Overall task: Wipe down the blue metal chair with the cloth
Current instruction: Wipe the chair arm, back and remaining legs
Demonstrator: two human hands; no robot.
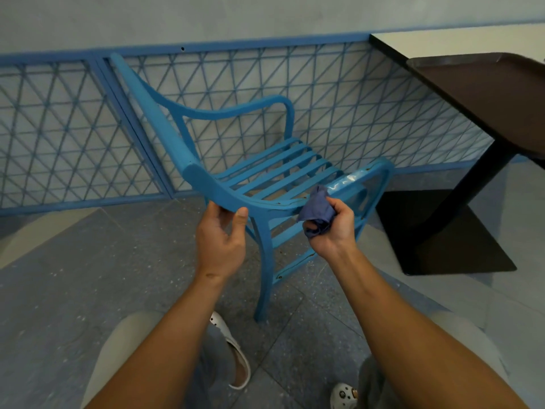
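While your right hand [331, 228] bunches the soft, limp cloth [317, 212] against the near armrest, your left hand [222, 231] grips the chair [265, 169] at its back corner; rigid metal, likely slick where glossy.

Slatted blue metal chair [274, 169] stands upright; bunched blue cloth [317, 212] touches its armrest.

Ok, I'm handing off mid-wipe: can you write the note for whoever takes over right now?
Left hand: grips the near armrest of the chair, steadying it.
Right hand: holds the bunched cloth against the front of that same armrest.
Chair stands on the floor beside the lattice fence; a table with a tray is to its right.
Done: a wet sheen shows on the armrest's front end.
Left: no wet sheen shows on seat slats, far armrest, back or legs.
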